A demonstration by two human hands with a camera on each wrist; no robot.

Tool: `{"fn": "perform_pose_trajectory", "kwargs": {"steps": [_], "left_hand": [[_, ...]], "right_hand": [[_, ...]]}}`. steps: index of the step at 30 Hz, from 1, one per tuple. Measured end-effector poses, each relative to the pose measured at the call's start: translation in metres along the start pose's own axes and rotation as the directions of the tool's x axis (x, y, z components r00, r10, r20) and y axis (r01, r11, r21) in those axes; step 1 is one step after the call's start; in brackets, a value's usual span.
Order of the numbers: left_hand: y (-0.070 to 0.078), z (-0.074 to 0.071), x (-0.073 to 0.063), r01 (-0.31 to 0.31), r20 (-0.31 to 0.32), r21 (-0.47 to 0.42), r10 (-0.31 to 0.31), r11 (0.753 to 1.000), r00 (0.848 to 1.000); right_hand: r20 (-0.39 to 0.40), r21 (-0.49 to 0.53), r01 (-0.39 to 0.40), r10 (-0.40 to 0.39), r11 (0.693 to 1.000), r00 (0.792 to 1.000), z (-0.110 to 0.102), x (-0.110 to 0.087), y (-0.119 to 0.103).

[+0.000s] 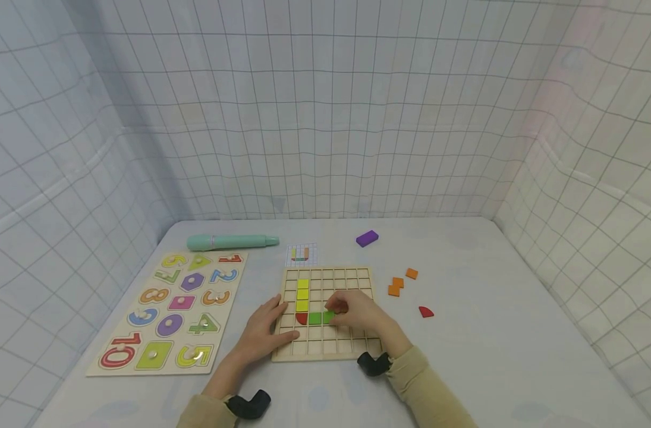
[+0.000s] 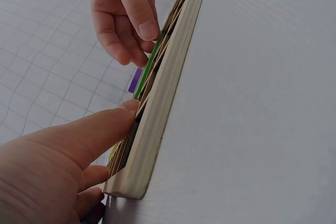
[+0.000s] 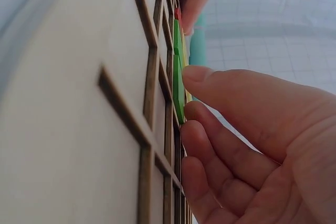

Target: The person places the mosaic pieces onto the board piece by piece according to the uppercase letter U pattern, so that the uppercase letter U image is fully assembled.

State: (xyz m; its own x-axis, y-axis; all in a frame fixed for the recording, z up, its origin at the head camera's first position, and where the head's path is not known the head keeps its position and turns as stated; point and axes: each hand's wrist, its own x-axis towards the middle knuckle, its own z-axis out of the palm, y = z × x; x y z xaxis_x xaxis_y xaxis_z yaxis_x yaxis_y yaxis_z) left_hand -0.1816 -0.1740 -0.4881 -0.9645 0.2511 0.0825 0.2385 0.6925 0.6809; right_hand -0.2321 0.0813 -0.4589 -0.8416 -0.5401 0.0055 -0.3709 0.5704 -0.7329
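Head view: my right hand (image 1: 355, 310) is pinching the rightmost green tile (image 1: 328, 317) between thumb and curled fingertips, with only a narrow gap between them. That tile is lying on the gridded board (image 1: 325, 357), though I can't tell whether it is sitting flush. It is bordering the other green tile (image 1: 314, 318), which is adjoining the red quarter-round (image 1: 302, 318); beyond that, three yellow squares (image 1: 302, 295) are forming a column. My left hand (image 1: 263, 330) is resting on the board's left side, its fingers relaxed and spread.
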Motion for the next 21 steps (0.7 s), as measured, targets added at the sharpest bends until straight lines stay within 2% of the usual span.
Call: {"fn": "perform_pose_trajectory", "kwargs": {"steps": [11,21], "left_hand": [[0.0004,0.0002,0.0002,-0.005,-0.008,0.004,0.005,1.0,1.0],[0.0026,-0.0002,0.0009,-0.023,-0.019,0.012,0.023,1.0,1.0]], "right_hand": [[0.003,-0.006,-0.013,0.013,1.0,1.0,0.0018,-0.0007,-0.0012],[-0.013,-0.022,-0.014,0.014,1.0,1.0,-0.0075,-0.0014,0.0031]]}}
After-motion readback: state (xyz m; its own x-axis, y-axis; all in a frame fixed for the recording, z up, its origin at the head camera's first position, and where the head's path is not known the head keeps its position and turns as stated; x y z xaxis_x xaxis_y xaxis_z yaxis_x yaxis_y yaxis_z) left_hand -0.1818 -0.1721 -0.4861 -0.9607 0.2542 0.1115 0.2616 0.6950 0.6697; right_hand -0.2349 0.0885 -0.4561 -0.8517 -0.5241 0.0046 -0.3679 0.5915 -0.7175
